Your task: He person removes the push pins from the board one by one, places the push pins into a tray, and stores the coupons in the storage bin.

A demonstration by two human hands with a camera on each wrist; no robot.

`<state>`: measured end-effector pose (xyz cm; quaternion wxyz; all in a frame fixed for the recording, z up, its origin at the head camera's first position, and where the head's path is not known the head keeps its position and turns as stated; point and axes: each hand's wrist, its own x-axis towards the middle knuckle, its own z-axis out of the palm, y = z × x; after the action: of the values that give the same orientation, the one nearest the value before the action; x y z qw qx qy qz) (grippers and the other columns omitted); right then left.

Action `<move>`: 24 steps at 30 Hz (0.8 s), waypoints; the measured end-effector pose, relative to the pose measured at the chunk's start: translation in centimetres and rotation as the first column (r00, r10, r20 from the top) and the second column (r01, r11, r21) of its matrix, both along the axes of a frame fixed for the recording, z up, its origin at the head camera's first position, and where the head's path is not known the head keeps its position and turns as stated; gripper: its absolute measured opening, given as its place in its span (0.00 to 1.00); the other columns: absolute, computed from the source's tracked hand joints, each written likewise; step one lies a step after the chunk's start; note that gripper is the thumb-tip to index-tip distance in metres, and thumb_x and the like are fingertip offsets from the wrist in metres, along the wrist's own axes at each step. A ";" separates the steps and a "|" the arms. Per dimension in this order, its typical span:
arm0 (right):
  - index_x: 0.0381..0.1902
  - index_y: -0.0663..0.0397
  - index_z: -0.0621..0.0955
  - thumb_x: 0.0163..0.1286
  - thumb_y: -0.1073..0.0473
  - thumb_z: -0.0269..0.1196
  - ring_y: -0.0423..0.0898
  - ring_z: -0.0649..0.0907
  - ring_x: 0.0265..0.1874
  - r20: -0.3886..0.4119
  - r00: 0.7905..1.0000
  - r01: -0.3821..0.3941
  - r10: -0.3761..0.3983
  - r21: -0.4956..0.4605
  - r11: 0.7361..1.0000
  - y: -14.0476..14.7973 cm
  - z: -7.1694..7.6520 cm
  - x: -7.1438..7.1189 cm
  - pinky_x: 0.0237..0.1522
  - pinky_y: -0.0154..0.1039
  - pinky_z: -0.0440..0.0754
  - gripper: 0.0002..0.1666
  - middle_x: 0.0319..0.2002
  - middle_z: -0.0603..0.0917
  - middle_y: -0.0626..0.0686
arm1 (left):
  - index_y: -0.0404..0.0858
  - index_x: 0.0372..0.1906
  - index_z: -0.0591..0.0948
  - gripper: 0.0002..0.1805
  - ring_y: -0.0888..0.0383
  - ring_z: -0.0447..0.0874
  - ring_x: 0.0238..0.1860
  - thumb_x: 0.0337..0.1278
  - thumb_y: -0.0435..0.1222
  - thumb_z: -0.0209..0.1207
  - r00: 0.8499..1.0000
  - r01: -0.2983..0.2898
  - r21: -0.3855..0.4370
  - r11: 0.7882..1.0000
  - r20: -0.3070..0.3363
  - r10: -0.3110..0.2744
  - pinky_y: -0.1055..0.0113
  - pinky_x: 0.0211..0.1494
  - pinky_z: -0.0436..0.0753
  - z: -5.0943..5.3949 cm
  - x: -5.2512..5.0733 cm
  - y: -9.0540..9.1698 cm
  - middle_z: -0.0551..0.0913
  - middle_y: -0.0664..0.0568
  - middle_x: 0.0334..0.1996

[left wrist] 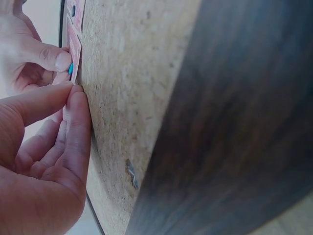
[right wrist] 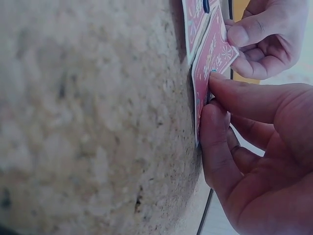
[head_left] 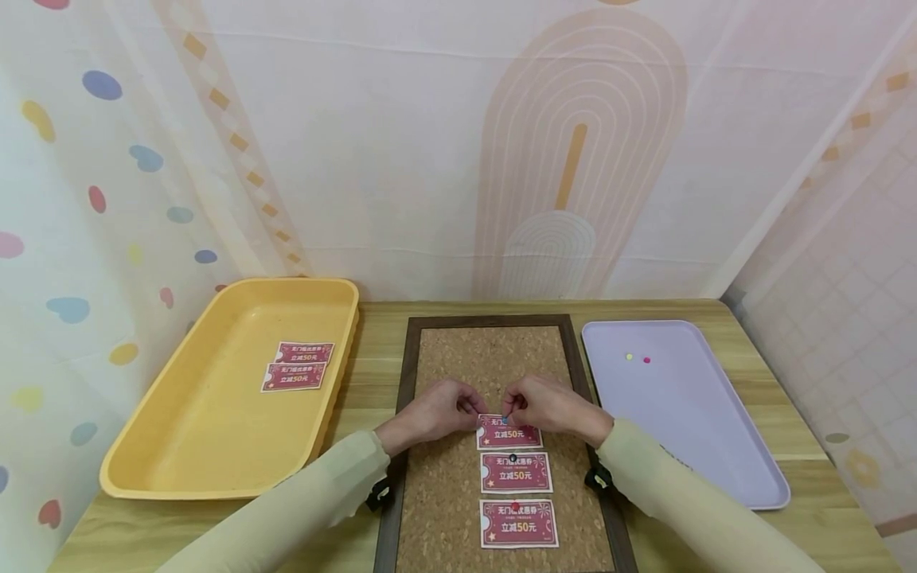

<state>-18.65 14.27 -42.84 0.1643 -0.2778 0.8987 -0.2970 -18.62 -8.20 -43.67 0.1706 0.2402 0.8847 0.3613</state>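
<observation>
A red coupon [head_left: 510,434] lies on the cork board [head_left: 444,509], above two more coupons in a column. My left hand [head_left: 440,410] pinches its upper left corner between thumb and forefinger. With thumb and forefinger my right hand [head_left: 548,406] holds a blue push pin [head_left: 505,419] at the coupon's top edge; in the left wrist view the pin [left wrist: 71,68] shows teal beside the thumb. Whether its point is in the cork is hidden. The middle coupon [head_left: 516,475] carries a black pin [head_left: 513,458], the lowest coupon [head_left: 519,527] a red pin [head_left: 516,506].
Left of the board stands a yellow tray [head_left: 215,430] holding two coupons [head_left: 294,377]. On the right a lilac tray [head_left: 688,422] holds a yellow pin [head_left: 630,356] and a pink pin [head_left: 647,360]. The board's dark frame [head_left: 411,358] rises around the cork.
</observation>
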 end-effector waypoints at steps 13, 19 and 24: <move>0.31 0.51 0.84 0.66 0.68 0.69 0.35 0.76 0.24 0.016 0.999 -0.027 0.028 -0.045 0.999 0.2 -0.2 -0.2 0.28 0.32 0.73 0.07 0.24 0.81 0.41 | 0.37 0.39 0.88 0.04 0.65 0.80 0.32 0.60 0.30 0.69 1.000 0.012 0.006 1.000 -0.004 -0.012 0.68 0.38 0.79 0.1 0.0 -0.1 0.86 0.57 0.30; 0.35 0.54 0.86 0.66 0.67 0.70 0.36 0.77 0.26 0.044 0.999 -0.018 0.020 -0.054 0.998 0.2 0.0 -0.1 0.31 0.33 0.75 0.03 0.26 0.81 0.41 | 0.37 0.40 0.88 0.04 0.65 0.81 0.33 0.60 0.29 0.70 1.000 0.013 0.000 1.000 -0.008 -0.013 0.67 0.39 0.80 0.1 0.0 -0.1 0.86 0.57 0.31; 0.34 0.52 0.86 0.67 0.65 0.71 0.36 0.77 0.27 0.031 0.999 -0.018 0.019 -0.050 0.999 0.2 0.0 -0.1 0.31 0.33 0.75 0.04 0.27 0.81 0.41 | 0.37 0.39 0.88 0.04 0.65 0.80 0.32 0.60 0.29 0.69 1.000 0.012 0.001 1.000 -0.010 -0.012 0.67 0.38 0.80 0.0 0.0 -0.1 0.86 0.57 0.31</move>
<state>-18.71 14.44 -42.83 0.1743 -0.2853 0.8857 -0.3221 -18.64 -8.25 -43.65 0.1680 0.2473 0.8840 0.3594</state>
